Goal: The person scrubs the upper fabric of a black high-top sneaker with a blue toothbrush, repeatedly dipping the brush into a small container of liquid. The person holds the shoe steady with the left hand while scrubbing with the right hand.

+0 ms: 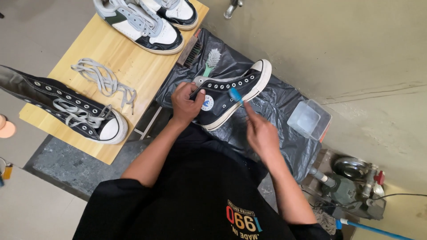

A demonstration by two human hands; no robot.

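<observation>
Over black plastic sheet: left hand clamps black high-top sneaker collar; right hand pinches blue toothbrush, scrubbing side canvas. Next likely needs steady strokes toward toe.

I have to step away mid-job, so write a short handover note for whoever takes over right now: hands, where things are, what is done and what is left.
Left hand: grips the black high-top sneaker at its collar, holding it over the black plastic sheet.
Right hand: holds a blue toothbrush, bristles against the sneaker's side.
Nearby: second black high-top, still laced, and loose grey laces on the wooden table; a green-handled brush and a clear tub on the sheet.
Done: laces are out of the held sneaker.
Left: how far the scrubbing has got cannot be told; the second high-top is not yet unlaced.
</observation>
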